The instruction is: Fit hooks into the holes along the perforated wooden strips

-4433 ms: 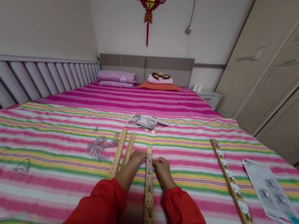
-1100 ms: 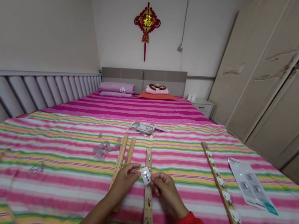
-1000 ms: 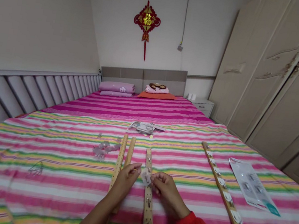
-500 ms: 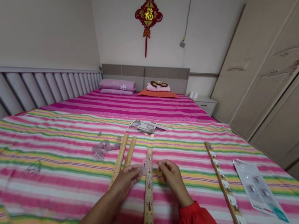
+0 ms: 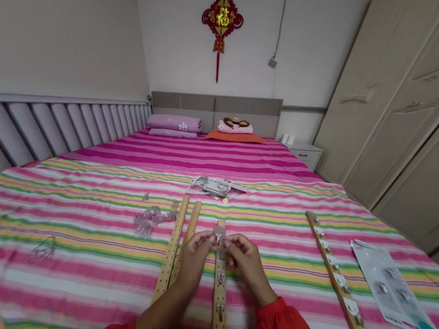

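Together, both hands, left hand (image 5: 195, 249) and right hand (image 5: 242, 253), pinch a small clear plastic adhesive hook (image 5: 217, 235) above the perforated wooden strip (image 5: 219, 296); light, slippery, probably best gripped by its edges.

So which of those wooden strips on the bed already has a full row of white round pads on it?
The strip far right, lying alone beside the plastic packet. The middle strip under both hands shows only small metal hooks, and the pair on the left looks bare.

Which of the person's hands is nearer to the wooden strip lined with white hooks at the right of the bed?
Right. The right hand lies between the hook-lined strip and the left hand, which is farther away.
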{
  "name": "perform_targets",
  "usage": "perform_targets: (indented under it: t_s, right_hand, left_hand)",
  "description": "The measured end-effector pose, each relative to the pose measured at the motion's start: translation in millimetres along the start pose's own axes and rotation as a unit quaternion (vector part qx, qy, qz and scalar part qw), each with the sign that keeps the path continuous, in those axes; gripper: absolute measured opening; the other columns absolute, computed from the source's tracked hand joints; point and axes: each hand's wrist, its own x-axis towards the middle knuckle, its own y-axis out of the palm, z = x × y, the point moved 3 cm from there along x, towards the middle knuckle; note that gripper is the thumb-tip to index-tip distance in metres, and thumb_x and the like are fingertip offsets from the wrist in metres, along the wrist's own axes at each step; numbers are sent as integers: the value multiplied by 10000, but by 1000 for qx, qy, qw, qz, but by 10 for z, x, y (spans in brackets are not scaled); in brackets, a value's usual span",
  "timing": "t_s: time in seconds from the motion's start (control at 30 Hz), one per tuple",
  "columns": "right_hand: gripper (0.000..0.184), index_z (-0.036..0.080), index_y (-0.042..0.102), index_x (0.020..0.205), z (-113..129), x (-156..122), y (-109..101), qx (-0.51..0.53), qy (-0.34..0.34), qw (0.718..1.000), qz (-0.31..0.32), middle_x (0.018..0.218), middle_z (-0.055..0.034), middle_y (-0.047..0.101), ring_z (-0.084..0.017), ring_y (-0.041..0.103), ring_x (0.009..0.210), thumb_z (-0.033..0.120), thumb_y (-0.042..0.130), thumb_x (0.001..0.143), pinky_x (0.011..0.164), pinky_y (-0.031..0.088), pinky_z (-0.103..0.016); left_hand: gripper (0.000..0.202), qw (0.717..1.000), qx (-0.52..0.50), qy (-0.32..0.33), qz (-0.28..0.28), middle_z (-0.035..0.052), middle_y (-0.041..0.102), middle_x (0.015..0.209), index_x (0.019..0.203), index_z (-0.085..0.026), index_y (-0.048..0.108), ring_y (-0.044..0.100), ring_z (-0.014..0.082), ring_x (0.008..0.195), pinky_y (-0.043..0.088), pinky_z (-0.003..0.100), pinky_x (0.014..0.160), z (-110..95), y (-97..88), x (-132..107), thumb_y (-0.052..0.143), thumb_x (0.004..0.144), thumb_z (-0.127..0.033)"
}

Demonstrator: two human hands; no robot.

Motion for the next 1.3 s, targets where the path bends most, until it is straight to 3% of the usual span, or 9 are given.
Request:
perform_targets:
  t_s: [0.07,0.23,0.37,0.47,0.67,0.97,1.3]
  right_hand:
    - [352,191,638,726,16,1,-7,7,2,1000,-1,507,57,554,-69,414,368,490,777,602,379,325,-207]
    - [318,191,602,642,-19,109,-38,11,-11,1000,-16,473,67,510,-62,373,370,468,756,612,372,280,-205]
    - [294,193,549,563,-79,309,-52,15,4,999,-29,397,75,457,-57,333,350,428,716,618,373,229,-205]
    - [273,204,525,532,-125,490,-63,7,23,999,-30,340,77,426,-69,326,318,407,684,622,361,224,-215]
    - [217,203,534,518,-257,752,-148,-11,33,997,-65,356,68,456,-72,335,310,361,660,592,350,210,-222]
    - [220,213,486,478,-576,910,-210,-40,29,993,-107,357,83,397,-72,303,368,348,636,565,388,204,-228]
    - [289,224,393,392,-715,972,-216,-83,29,990,-107,378,91,311,-68,248,411,319,599,570,414,181,-235]
  left_hand:
    - [387,1000,15,13,8,82,734,849,870,-145,680,678,201,820,522,331,799,1,8,18,774,609,-416]
    - [365,998,43,-27,38,62,725,772,806,-143,694,661,182,744,508,294,723,30,54,143,767,588,-427]
    - [282,990,123,8,63,18,679,661,703,-147,694,597,139,649,456,249,638,-45,111,411,711,625,-418]
    - [256,990,131,1,58,-12,621,571,685,-151,677,547,119,569,423,238,579,-55,148,644,723,577,-379]
    - [258,990,130,-19,50,-20,599,555,690,-156,644,532,109,529,414,237,556,165,181,938,735,530,-335]
    - [144,988,152,-36,16,-4,630,583,649,-151,629,587,142,582,461,267,625,575,99,1129,693,545,-228]
    - [55,980,194,-32,6,-19,611,574,606,-159,606,575,136,591,447,256,628,652,78,1150,637,582,-198]
